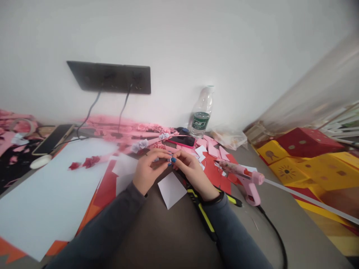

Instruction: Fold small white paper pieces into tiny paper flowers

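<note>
My left hand (150, 170) and my right hand (193, 172) meet over the middle of the table, fingertips pinched together. Between them is a small folded or rolled piece of white paper (165, 160), mostly covered by the fingers. Just below the hands, a white paper square (172, 189) lies flat on the grey table (157, 239). A black and yellow-green handled tool (206, 216) runs under my right wrist; its working end is hidden. To the right rests a pink glue gun (249, 181) with a long glue stick in its back.
Behind the hands lie pink paper flowers (151, 129), a pink-edged phone (183, 141) and a water bottle (200, 116). Large white sheets (47, 190) over red and orange paper cover the left. Red paper (214, 170) lies right, beside yellow and red boxes (314, 168). The glue gun's cord (276, 231) trails forward.
</note>
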A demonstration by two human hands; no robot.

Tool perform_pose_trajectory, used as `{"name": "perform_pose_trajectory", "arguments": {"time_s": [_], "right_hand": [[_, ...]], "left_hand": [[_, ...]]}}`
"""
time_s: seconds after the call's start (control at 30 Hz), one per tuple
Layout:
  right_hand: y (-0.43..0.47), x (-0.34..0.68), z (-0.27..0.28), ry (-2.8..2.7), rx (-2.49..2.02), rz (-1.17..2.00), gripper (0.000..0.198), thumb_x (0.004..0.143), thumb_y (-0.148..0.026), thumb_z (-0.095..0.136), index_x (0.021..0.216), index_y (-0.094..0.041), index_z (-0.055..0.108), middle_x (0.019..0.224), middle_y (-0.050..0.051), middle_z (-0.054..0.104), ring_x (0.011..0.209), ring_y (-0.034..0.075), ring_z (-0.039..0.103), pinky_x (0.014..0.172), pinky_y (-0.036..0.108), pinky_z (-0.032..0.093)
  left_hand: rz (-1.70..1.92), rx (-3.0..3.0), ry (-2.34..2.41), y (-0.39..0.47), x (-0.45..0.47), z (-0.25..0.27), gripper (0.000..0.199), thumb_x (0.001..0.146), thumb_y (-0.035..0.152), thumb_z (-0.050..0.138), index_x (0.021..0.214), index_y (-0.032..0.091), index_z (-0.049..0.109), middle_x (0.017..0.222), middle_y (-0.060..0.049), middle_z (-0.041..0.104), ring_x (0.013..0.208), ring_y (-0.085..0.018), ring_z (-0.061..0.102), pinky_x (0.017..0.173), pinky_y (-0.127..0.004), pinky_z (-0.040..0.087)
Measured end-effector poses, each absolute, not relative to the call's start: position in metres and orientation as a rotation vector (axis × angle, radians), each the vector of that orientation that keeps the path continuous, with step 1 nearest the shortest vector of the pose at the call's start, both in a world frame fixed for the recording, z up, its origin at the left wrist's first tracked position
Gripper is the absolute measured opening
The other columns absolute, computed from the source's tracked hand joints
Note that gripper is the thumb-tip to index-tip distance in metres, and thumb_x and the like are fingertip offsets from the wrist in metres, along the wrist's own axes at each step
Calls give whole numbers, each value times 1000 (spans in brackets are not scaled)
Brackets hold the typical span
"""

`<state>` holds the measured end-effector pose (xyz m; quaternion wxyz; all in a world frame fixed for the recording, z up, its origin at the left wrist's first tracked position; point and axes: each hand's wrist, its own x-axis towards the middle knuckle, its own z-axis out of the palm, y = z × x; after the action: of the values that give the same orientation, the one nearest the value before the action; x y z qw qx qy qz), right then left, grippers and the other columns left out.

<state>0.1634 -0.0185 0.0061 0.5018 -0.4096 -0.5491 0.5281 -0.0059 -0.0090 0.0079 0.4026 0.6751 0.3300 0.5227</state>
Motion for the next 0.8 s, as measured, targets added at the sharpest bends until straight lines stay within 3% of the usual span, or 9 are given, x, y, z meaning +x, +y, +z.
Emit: {"name": "perform_pose_trajectory", "arguments": {"time_s": [0.4,0.8], "right_hand": [[-20,159,3,-1315,-963,1076,14,79,-33,72,82,-22,65,80,3,65,75,18,60,70,31,51],[-20,159,1,-1334,-995,1054,9,80,-31,70,81,-22,67,79,3,67,73,17,62,71,32,54]], "left_hand": [[1312,1686,866,-9,-6,5,12,83,16,67,93,20,71,101,-8,68,103,-20,66,81,-30,62],[1293,1651,897,-4,-7,0,15,81,16,68,94,20,74,102,-8,71,104,-21,66,83,-31,61]]}}
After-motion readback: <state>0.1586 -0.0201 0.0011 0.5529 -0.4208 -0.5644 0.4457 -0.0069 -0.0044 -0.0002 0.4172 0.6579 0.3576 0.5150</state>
